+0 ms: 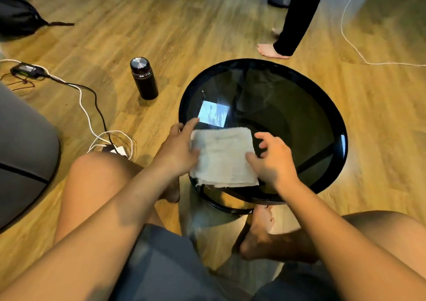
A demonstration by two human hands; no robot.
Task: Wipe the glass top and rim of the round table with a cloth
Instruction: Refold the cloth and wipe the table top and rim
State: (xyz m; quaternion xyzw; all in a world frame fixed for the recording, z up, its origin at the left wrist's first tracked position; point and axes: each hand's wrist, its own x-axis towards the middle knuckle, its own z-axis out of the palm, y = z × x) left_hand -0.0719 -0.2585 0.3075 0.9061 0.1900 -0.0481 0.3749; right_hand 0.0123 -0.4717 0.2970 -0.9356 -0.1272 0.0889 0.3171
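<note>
1. Settling the folded cloth (223, 157) flat on the smoked glass top (288, 116) is the step I judge to be in hand; it lies at about 7 o'clock on the round desk (332, 107), its near edge overhanging the black rim (340, 125).
2. My left grip (178, 149) rests on the cloth's left edge, fingers spread and released, index reaching past the far corner toward the rim at 9 o'clock.
3. My right grip (274, 160) presses the cloth's right edge with the thumb, the other fingers curled and lifted clear of the glass; neither grip is clenched on the cloth.
4. To wipe well, I would flatten one palm fully on the cloth so the pressure is even, then sweep in overlapping arcs from 7 o'clock round toward 12 and 3.
5. The bright square reflection (213, 114) at 10 o'clock should show any streaks, so I would check there.
6. For the rim, I would pinch the cloth over the edge and run it clockwise.
7. A black flask (144, 78) stands on the floor well apart at 10 o'clock, clear of my sweep.
</note>
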